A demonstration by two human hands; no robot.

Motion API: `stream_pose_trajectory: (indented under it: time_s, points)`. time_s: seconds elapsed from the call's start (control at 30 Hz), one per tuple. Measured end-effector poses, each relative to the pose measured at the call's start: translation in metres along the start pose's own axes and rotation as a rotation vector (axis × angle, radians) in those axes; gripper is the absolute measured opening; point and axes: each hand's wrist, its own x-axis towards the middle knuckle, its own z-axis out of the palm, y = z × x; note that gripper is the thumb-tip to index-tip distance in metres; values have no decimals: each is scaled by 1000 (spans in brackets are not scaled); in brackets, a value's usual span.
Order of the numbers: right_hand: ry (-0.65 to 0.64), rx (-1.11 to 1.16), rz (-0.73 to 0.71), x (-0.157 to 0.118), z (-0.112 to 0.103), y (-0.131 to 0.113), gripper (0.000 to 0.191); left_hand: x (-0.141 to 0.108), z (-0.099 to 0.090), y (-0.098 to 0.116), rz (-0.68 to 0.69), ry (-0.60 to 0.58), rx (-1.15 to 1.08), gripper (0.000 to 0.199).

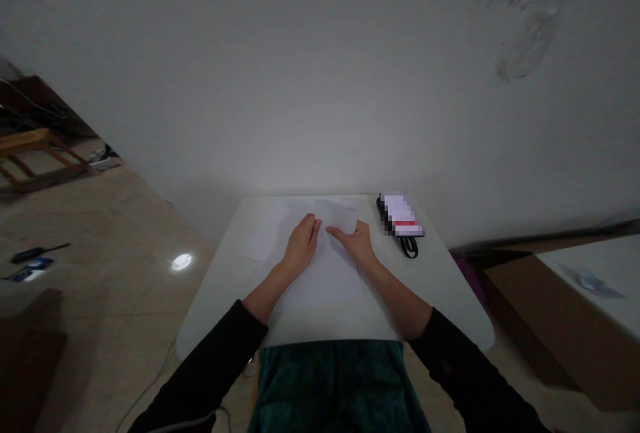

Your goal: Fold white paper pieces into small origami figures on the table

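My left hand [301, 243] is closed with thumb and fingers pinched on a white sheet of paper [339, 214]. My right hand [359, 244] grips the same sheet at its right side, its thumb stretched across the near face toward my left hand. Part of the right fingers is hidden behind the paper. The sheet is raised a little at its far part. More white paper [260, 236] lies flat to the left, and white paper [320, 289] also spreads below my wrists; I cannot tell where one sheet ends and another begins.
Both forearms rest over a white table [220, 299] set against a grey wall. At its far right lies a dark-edged device with a blurred face [400, 213] and a looped black cord [409, 247]. A brown box [545, 313] stands right; a wooden stool [35, 143] stands far left.
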Motion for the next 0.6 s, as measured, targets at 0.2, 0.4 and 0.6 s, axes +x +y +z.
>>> stream_pose_trajectory:
  time_s: [0.2, 0.4, 0.6]
  points:
    - [27, 1, -5, -1, 1, -3, 35, -6, 6, 7, 19, 71, 67, 29]
    - [23, 7, 19, 0, 1, 0, 38, -6, 14, -1, -29, 64, -9, 30]
    - [-1, 10, 22, 0, 0, -1, 40, -7, 20, -5, -90, -9, -24, 25]
